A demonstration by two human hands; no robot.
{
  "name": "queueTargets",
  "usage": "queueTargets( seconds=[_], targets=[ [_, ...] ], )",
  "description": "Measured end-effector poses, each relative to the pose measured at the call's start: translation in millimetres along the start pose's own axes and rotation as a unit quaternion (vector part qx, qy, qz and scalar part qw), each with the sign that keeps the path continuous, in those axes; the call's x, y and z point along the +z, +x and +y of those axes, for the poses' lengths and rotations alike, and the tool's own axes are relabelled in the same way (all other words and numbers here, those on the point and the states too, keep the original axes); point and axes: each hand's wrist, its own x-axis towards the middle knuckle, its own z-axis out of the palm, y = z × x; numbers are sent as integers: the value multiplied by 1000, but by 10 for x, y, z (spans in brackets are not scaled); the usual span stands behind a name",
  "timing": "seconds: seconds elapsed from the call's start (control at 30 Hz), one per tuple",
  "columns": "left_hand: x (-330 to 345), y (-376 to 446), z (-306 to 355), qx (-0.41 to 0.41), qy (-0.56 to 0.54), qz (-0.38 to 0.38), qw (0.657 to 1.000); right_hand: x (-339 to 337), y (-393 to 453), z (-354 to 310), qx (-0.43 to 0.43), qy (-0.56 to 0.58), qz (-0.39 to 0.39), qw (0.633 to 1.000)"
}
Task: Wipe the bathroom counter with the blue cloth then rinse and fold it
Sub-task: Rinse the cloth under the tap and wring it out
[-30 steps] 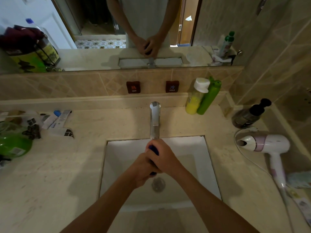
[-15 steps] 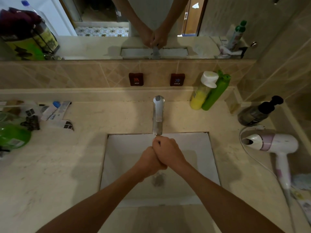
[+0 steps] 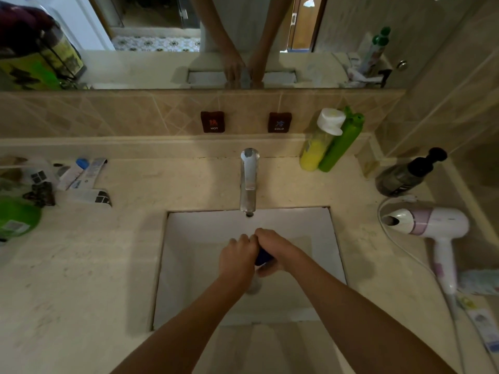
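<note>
Both my hands are over the white sink [image 3: 318,228], below the chrome tap [image 3: 249,179]. The blue cloth [image 3: 262,257] is bunched up between them; only a small dark blue patch shows. My left hand [image 3: 237,259] is closed around its left part. My right hand [image 3: 275,251] is closed over its right part, knuckles touching the left hand. Most of the cloth is hidden inside the two fists. I see no water running from the tap. The beige counter [image 3: 81,265] surrounds the sink.
A yellow bottle [image 3: 317,147] and a green bottle [image 3: 341,144] lean at the back right. A dark pump bottle [image 3: 405,175] and a white hair dryer [image 3: 432,225] with its cord lie right. Tubes [image 3: 81,174] and a green container [image 3: 16,217] sit left. Hot and cold labels are on the wall.
My hands, clasped on the cloth, have drawn back a little from under the tap toward the middle of the sink. A bit of blue shows between them again.
</note>
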Motion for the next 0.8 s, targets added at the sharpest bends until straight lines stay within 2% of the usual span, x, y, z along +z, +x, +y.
queueTargets(
  seconds=[0.07,0.23,0.3,0.4,0.47,0.53,0.6,0.63,0.73,0.8],
  targets=[
    [-11,5,27,41,33,-25,998,-60,-40,18,63,129,-34,989],
    [-72,51,65,81,84,0,993,-83,-56,87,104,159,-17,982],
    [-146,64,70,64,96,21,993,-45,-55,89,83,165,2,983],
    [-189,77,62,24,51,22,998,22,-59,8,40,145,66,986],
    [-197,103,51,-14,-22,2,1000,56,-38,-20,-9,101,114,988],
    [-185,162,23,-48,-117,-58,990,70,-15,18,-82,40,152,984],
    [-223,190,30,-41,-184,-151,970,68,-25,106,-136,-13,169,976],
    [-224,193,25,-56,-234,-174,955,64,-33,135,-157,-28,171,972],
    [-351,44,46,-82,-404,-173,894,24,-91,131,-238,-81,183,951],
    [-461,-112,51,-107,-488,-188,845,-1,-156,114,-306,-145,187,922]
  ],
)
